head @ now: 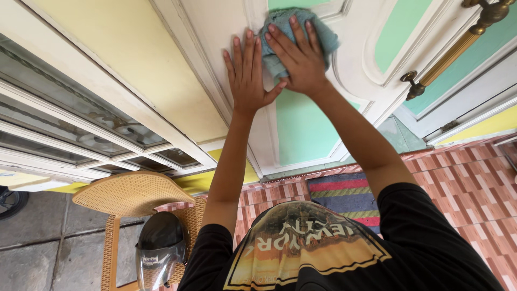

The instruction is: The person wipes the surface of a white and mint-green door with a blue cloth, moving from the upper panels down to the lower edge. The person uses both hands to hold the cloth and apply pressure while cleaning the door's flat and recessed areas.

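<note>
Right hand (301,59) presses blue cloth (328,37) on white-green door (301,129).

Door handle (458,48) right of hands

A crumpled teal-blue cloth (280,40) lies pressed flat against the white door panel (226,32), seemingly bunched, partly hidden.
</note>
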